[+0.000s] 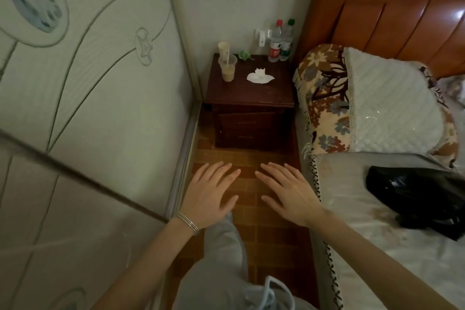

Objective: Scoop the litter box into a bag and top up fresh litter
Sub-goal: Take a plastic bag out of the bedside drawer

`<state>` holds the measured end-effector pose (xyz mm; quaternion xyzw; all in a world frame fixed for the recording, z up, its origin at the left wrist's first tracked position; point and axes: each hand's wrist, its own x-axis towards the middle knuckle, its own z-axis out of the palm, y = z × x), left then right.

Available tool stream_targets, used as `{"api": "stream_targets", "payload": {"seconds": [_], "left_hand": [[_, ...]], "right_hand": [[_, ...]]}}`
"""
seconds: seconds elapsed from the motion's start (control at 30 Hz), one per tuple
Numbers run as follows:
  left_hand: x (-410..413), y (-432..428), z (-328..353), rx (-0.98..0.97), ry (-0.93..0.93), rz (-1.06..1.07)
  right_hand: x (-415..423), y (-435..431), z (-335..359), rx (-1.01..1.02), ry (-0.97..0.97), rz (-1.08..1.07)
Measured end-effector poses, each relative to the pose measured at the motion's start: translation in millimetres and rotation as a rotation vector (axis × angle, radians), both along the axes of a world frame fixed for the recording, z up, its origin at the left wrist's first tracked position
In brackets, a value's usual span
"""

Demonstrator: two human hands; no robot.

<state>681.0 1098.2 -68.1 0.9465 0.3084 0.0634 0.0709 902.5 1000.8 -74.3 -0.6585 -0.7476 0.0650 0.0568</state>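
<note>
My left hand (210, 192) and my right hand (285, 190) are stretched out side by side above the brown tiled floor (274, 239), palms down, fingers straight and spread, holding nothing. A silver bracelet sits on my left wrist. A crumpled black plastic bag (415, 196) lies on the bed to the right of my right hand, apart from it. No litter box, scoop or litter is in view.
A dark wooden nightstand (251, 98) stands ahead in the narrow aisle, carrying a drink cup with straw (228, 68), a white tissue (259, 77) and two bottles (280, 41). A patterned sliding wardrobe door (88, 95) bounds the left; the bed (377, 246) with a pillow (377, 100) bounds the right.
</note>
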Motion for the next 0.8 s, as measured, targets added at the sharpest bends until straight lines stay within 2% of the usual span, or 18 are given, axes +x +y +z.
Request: {"api": "stream_targets", "payload": {"seconds": [0.33, 0.6, 0.8], "left_hand": [[74.4, 198.4, 2.0, 0.002, 0.011, -0.126], [122.2, 260.8, -44.9, -0.062, 0.062, -0.119], [142.2, 296.5, -111.4, -0.103, 0.088, -0.036]], "right_hand": [[59.9, 169.5, 0.3, -0.025, 0.014, -0.077], [113.9, 247.6, -34.8, -0.055, 0.039, -0.029], [154.9, 298.3, -100.4, -0.106, 0.054, 0.029]]}}
